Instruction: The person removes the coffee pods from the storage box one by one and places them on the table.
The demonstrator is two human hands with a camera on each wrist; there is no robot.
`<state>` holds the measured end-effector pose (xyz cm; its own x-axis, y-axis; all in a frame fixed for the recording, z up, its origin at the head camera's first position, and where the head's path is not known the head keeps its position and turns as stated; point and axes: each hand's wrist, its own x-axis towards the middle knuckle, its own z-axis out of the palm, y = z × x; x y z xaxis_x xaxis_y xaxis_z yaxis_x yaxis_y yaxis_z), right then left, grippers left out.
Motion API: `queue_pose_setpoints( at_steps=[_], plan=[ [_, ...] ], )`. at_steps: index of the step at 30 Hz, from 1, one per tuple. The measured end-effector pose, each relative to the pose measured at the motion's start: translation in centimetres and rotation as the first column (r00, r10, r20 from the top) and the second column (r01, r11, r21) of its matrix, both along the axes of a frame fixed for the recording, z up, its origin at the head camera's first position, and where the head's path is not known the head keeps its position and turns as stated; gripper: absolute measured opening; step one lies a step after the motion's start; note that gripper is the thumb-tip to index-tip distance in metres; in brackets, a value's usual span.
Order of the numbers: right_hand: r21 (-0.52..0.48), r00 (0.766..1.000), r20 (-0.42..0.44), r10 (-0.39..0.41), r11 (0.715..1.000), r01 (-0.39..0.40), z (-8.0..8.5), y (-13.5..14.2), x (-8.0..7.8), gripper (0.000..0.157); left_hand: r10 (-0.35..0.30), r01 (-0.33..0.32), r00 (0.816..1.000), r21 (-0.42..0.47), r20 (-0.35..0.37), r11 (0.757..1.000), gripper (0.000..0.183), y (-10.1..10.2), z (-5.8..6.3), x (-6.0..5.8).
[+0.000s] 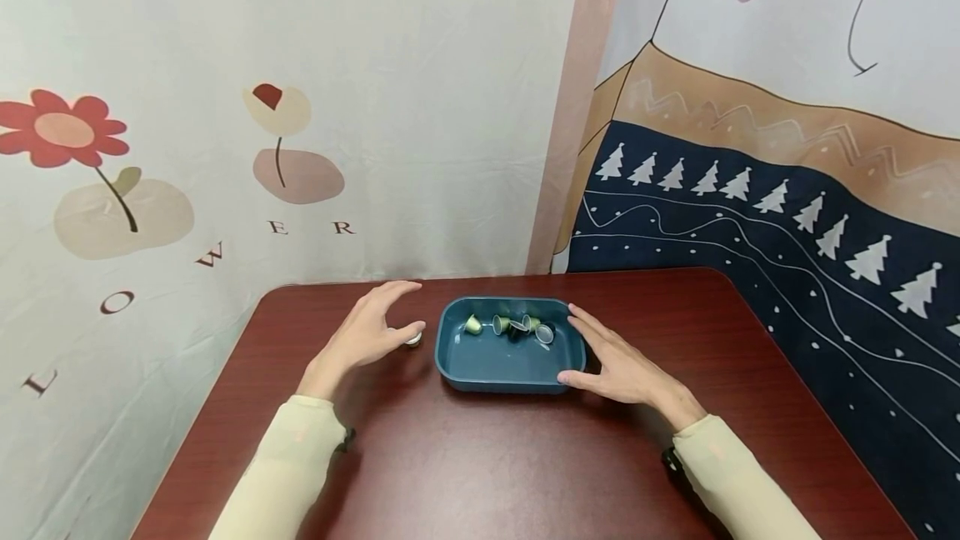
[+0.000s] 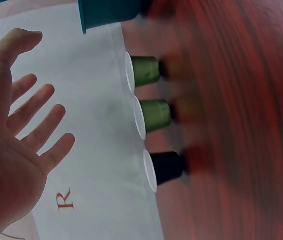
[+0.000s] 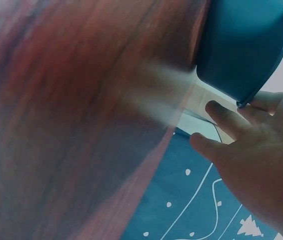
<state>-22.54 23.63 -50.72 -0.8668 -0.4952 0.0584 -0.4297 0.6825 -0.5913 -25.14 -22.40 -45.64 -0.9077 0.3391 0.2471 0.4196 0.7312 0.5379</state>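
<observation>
A teal rectangular tray [image 1: 487, 367] sits on the table with several coffee capsules inside, some green, at least one dark. My right hand [image 1: 626, 367] is at its right end, fingers extended along the rim; the right wrist view shows fingers against the tray wall [image 3: 246, 45]. My left hand [image 1: 362, 332] hovers left of the tray, thumb and fingers spread, holding nothing. Beside it in the left wrist view stand a green capsule [image 2: 146, 70], another green capsule [image 2: 156, 115] and a black capsule [image 2: 167, 167] in a row on the table. In the head view that hand mostly hides them.
The reddish-brown wooden table [image 1: 480, 465] has rounded far corners. Behind it hangs a pale cloth [image 1: 435, 107] printed with flowers and letters. A dark blue cloth [image 1: 675, 215] with white trees hangs at the right.
</observation>
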Motion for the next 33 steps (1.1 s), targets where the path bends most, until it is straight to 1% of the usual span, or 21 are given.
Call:
queue_pose_setpoints(
  at_steps=[7,18,22,29,33],
  plan=[
    [0.005,1.000,-0.009,0.000,1.000,0.000,0.0,0.0,0.1,0.107,-0.031,0.031,0.999,-0.039,-0.020,0.999,0.069,1.6,0.6,-0.4],
    [-0.001,1.000,-0.008,0.004,1.000,-0.004,0.1,0.0,0.2,0.107,-0.066,0.066,0.998,-0.071,0.006,0.995,0.070,3.4,1.0,-0.6],
    [-0.009,1.000,0.000,0.004,1.000,-0.004,0.1,0.0,0.1,0.107,-0.087,0.087,0.996,-0.077,0.005,0.993,0.071,3.9,1.1,-0.8],
    [-0.013,1.000,0.011,0.000,1.000,0.000,0.2,-0.1,0.2,0.108,-0.106,0.108,0.994,-0.087,0.026,0.990,0.075,4.7,0.9,-1.2],
    [-0.016,1.000,0.018,-0.002,1.000,0.002,0.4,-0.1,0.3,0.107,-0.121,0.124,0.992,-0.092,0.031,0.988,0.075,5.1,1.1,-1.2]
  ],
)
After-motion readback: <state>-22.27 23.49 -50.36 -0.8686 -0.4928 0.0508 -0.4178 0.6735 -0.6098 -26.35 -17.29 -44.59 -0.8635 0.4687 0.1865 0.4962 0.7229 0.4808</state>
